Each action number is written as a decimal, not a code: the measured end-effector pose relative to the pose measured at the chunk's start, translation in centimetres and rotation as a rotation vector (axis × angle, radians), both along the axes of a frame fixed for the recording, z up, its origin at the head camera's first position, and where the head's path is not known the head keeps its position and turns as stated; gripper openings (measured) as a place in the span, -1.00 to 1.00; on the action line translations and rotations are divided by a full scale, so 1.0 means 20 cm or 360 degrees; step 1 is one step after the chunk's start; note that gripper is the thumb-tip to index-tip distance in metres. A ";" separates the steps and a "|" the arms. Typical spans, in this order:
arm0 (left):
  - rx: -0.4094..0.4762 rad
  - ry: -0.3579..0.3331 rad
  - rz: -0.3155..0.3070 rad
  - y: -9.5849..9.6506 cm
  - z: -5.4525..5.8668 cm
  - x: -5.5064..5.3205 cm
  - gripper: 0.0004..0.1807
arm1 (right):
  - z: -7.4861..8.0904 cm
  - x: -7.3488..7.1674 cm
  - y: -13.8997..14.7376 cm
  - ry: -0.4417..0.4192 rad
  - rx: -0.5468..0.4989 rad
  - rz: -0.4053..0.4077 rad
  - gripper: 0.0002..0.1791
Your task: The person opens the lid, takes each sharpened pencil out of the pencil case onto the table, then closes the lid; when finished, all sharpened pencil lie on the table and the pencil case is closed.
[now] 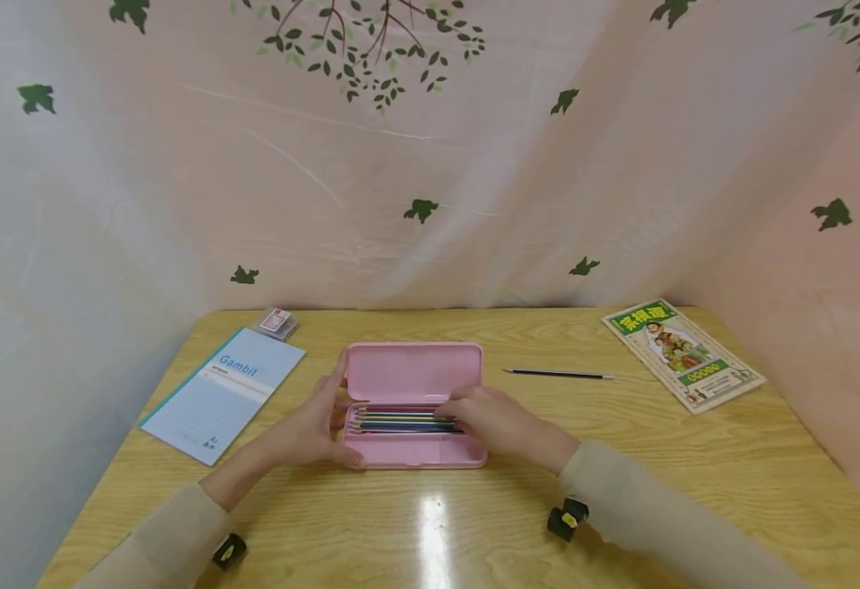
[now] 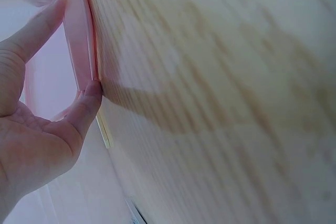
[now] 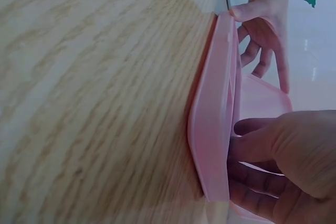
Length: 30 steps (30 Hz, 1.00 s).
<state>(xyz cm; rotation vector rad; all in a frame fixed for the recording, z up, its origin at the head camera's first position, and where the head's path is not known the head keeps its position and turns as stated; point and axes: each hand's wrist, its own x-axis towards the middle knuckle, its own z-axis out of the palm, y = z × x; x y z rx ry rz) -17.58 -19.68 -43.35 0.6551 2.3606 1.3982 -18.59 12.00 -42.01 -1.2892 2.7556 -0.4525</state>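
An open pink pencil case lies on the table, its lid raised at the back. Several colored pencils lie side by side in it, points to the left. My left hand grips the case's left end, thumb at the front corner and a finger stretched up along the lid's edge. At the right end, my right hand reaches in over the pencils' back ends. Its curled fingers dip behind the pink wall in the right wrist view; the tips are hidden, and I cannot tell whether they pinch a pencil.
A dark pencil lies right of the case, with an illustrated booklet farther right. On the left sit a light-blue "Gambit" notebook and a small clear box. A leaf-patterned curtain hangs behind the wooden table.
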 end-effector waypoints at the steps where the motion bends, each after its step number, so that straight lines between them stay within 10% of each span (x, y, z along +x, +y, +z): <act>1: -0.0006 0.0003 0.0000 0.00 0.00 0.00 0.68 | 0.00 0.00 0.00 -0.0004 0.0001 0.0004 -0.70; 30: 0.0008 -0.0032 0.0000 0.01 0.01 0.01 0.65 | 0.02 -0.01 0.00 -0.0286 -0.0041 0.0131 -0.79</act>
